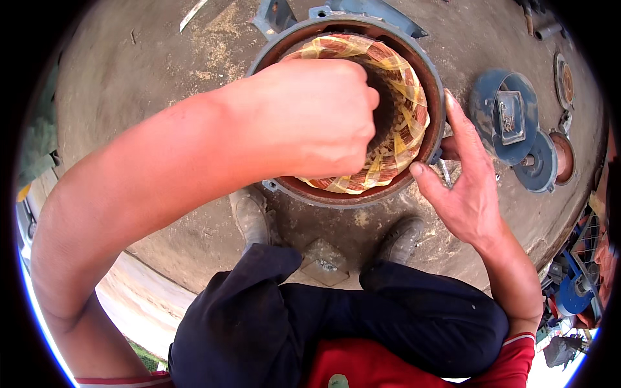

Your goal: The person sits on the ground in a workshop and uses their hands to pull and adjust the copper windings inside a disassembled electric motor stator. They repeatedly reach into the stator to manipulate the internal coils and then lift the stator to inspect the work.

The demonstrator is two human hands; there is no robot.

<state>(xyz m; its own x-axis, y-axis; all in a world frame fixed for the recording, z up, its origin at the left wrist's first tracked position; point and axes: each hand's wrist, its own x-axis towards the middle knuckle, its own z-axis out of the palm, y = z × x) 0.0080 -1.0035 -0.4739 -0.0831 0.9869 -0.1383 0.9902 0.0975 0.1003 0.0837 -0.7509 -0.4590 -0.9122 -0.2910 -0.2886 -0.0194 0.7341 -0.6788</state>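
A round motor housing with a rusty inner rim stands in front of me. Inside it is a ring of copper windings bound with yellow tape, around a dark central bore. My left hand is closed in a fist above the windings and the left part of the bore. Its fingertips face away from view, so I cannot make out what they hold. My right hand steadies the housing at its right edge, thumb on the rim and fingers along the outer wall.
To the right on the concrete floor lie a blue round cover with a small metal tray in it, a blue flanged part and a round metal plate. My shoes are close to the housing's near side. Clutter lines the far right.
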